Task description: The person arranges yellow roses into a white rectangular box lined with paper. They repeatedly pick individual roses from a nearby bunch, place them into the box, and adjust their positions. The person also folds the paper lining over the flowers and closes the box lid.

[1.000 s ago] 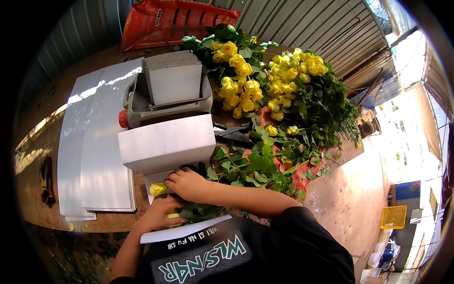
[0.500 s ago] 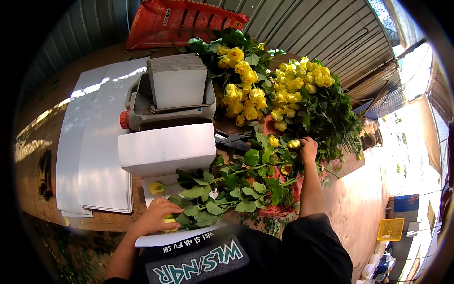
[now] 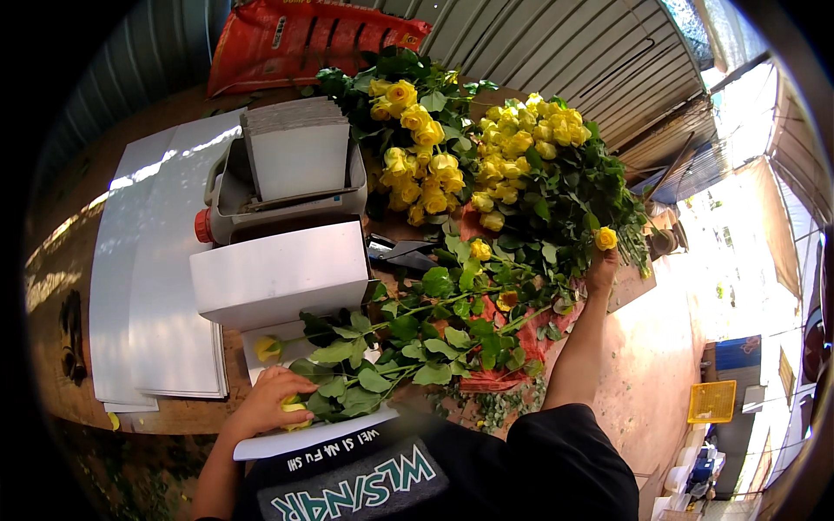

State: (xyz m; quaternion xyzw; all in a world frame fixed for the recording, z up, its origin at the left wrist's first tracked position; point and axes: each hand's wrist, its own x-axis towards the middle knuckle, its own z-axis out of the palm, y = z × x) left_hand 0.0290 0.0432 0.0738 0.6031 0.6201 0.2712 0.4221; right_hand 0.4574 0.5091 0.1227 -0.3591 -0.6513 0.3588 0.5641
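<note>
At the right, my right hand (image 3: 601,271) is closed on a yellow rose (image 3: 605,238), its bloom standing above the fingers. My left hand (image 3: 268,403) curls over another yellow rose (image 3: 297,415) at the near edge of the table. That rose's leafy stem (image 3: 373,380) stretches to the right. Just beyond my left hand, a yellow rose (image 3: 268,348) lies on a white sheet. Leafy stems cover the middle, with a small yellow rose (image 3: 480,250) among them. Behind them are two heaps of yellow roses, one at the centre (image 3: 417,169) and one farther right (image 3: 521,148).
A cut-open plastic jug (image 3: 287,201) holds a stack of cardboard (image 3: 300,152), with a white folded card (image 3: 282,271) before it. White sheets (image 3: 161,278) lie at the left. A black-handled tool (image 3: 404,253) sits beside the stems. A red bag (image 3: 304,48) stands behind.
My right hand has moved right and slightly up, lifting a yellow rose away from the stems. My left hand stays over its rose. The whole view has shifted a little.
</note>
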